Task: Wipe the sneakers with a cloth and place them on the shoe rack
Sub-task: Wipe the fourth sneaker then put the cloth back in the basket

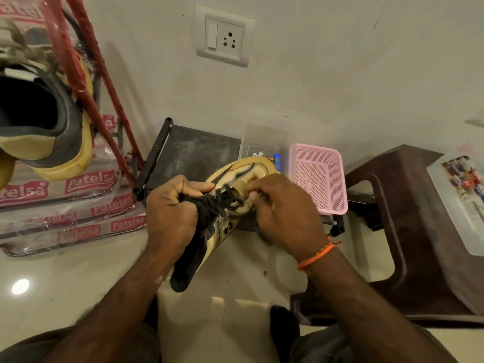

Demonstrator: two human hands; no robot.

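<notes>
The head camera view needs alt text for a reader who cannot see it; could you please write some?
Two hands hold a tan sneaker over the floor: the left hand grips a dark cloth against its laces, the right hand steadies the shoe. A second sneaker sits on the red shoe rack at left.

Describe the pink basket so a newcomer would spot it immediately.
Start at the wall socket and drop to the floor. Right of the sneaker stands the pink basket, beside a brown stool. It alone is pink and perforated.
</notes>
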